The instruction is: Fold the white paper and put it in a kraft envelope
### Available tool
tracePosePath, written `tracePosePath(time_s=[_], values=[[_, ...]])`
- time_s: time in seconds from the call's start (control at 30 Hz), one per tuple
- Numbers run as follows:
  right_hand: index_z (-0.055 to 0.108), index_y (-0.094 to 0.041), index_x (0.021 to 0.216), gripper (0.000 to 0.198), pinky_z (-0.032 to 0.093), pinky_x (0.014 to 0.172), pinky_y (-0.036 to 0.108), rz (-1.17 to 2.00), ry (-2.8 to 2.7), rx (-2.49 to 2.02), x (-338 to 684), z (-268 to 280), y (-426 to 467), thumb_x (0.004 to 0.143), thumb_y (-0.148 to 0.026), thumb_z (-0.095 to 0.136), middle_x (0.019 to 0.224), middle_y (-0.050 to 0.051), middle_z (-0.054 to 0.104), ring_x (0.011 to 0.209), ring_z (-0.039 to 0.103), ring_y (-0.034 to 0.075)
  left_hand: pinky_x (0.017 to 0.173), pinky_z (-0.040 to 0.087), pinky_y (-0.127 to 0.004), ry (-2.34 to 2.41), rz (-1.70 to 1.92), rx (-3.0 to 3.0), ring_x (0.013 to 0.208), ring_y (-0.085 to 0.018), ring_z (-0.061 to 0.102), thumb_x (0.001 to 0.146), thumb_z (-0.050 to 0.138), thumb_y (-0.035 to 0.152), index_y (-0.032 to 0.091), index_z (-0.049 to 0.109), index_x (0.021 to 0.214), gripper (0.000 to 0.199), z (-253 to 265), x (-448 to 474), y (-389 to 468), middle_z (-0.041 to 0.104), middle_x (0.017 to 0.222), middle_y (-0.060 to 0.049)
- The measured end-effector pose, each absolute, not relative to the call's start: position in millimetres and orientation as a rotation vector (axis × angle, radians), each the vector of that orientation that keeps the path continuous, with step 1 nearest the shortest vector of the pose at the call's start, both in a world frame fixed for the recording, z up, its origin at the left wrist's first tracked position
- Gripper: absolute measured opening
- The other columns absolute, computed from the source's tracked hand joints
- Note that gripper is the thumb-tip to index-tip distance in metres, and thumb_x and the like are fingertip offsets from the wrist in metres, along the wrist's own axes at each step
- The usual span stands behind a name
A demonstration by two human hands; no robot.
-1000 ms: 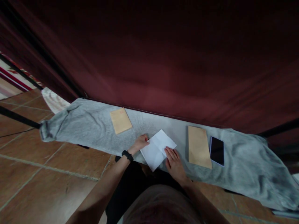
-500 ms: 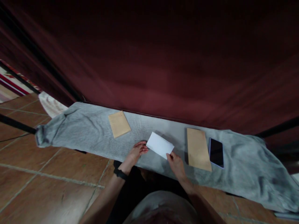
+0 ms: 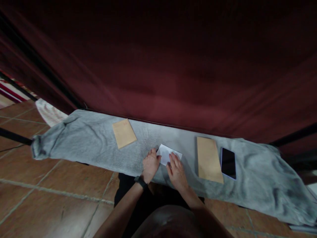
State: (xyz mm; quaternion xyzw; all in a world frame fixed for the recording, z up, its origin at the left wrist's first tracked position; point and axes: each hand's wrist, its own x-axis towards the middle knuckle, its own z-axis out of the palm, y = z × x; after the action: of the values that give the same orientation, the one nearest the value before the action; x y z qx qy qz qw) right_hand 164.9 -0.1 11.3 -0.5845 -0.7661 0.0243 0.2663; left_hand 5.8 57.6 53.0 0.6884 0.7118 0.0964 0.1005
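Observation:
A folded white sheet of paper lies on the grey cloth in front of me. My left hand is closed at the paper's left end, thumb over the edge and fingers curled beside it. On the paper's right part rests my right hand, its fingers stretched out and slightly apart, pressing from above. To the left is a small brown envelope, lying flat and untouched. A larger brown envelope lies right of my right hand.
Beside the larger envelope lies a dark-screened phone in a light purple case. The grey cloth covers a long, narrow surface and is wrinkled at both ends. A dark red curtain hangs behind it. Tiled floor shows in front.
The folded paper has come down onto the cloth. My left hand has moved right to its edge, and my right hand has gone from pinching its corner to lying on top.

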Motion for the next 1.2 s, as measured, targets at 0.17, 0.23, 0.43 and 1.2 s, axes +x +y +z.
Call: tracePosePath(time_s=[0.17, 0.23, 0.43, 1.2], values=[[0.040, -0.009, 0.152, 0.053, 0.030, 0.120, 0.047, 0.028, -2.146, -1.651, 154.6, -3.3, -8.1, 0.103, -0.031, 0.042, 0.157, 0.018, 0.040, 0.146, 0.038, 0.028, 0.116, 0.032, -0.045, 1.704, 0.468, 2.435, 0.143, -0.027, 0.040, 0.103, 0.036, 0.030, 0.017, 0.043, 0.148, 0.047, 34.6, 14.8, 56.2, 0.046, 0.153, -0.015], [0.040, -0.006, 0.152, 0.056, 0.029, 0.121, 0.048, 0.012, -2.171, -1.670, 158.4, -5.6, -13.7, 0.103, -0.032, 0.044, 0.158, 0.019, 0.038, 0.146, 0.036, 0.030, 0.121, 0.025, -0.047, 1.520, 0.431, 2.488, 0.149, -0.026, 0.031, 0.104, 0.033, 0.036, 0.018, 0.041, 0.150, 0.050, 25.1, 17.5, 54.2, 0.040, 0.159, -0.012], [0.029, -0.006, 0.157, 0.060, 0.032, 0.119, 0.050, -0.038, -2.157, -1.699, 177.8, -7.5, -27.4, 0.103, -0.031, 0.040, 0.158, 0.019, 0.036, 0.147, 0.036, 0.031, 0.124, 0.017, -0.049, 1.529, 0.419, 2.444, 0.153, -0.026, 0.024, 0.103, 0.033, 0.042, 0.016, 0.031, 0.156, 0.060, 11.7, 14.9, 52.2, 0.031, 0.163, -0.013], [0.059, -0.013, 0.134, 0.042, 0.043, 0.110, 0.052, 0.056, -2.124, -1.565, 212.2, 0.0, -11.3, 0.095, -0.028, 0.051, 0.136, 0.018, 0.061, 0.129, 0.053, 0.032, 0.118, 0.034, -0.052, 1.284, 0.377, 2.339, 0.137, -0.029, 0.051, 0.083, 0.041, 0.001, 0.020, 0.063, 0.124, 0.051, 48.2, 4.6, 37.7, 0.062, 0.137, -0.015]])
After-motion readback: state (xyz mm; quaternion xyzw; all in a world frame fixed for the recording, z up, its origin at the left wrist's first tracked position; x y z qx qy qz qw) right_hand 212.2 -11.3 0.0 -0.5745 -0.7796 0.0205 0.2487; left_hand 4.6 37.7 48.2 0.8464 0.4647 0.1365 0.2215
